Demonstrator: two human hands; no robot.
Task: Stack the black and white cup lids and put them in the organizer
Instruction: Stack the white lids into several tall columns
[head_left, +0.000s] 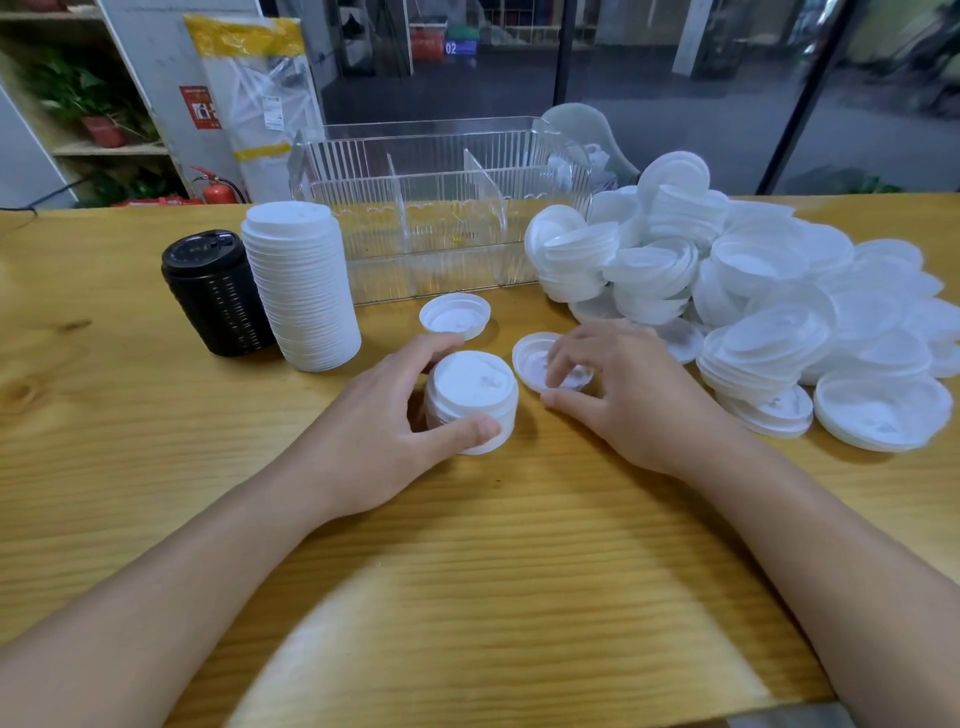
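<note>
Left hand (387, 410) grips a short white stack (471, 400) on the bench (130, 441), thumb near side, fingers far side. Right hand (618, 384) is open, fingertips on 1 loose lid (535, 358) just right of it. Another lid (455, 315) lies beyond. Black stack (218, 293) & tall white stack (301, 286) stand far left, touching. Clear organizer (441, 208) behind. Big lid pile (753, 291) at right.

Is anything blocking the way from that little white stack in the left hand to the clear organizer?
Only one thing: a single upturned white lid lies on the table between the short lid stack held by the left hand and the clear organizer. It is low and could be passed over.
</note>
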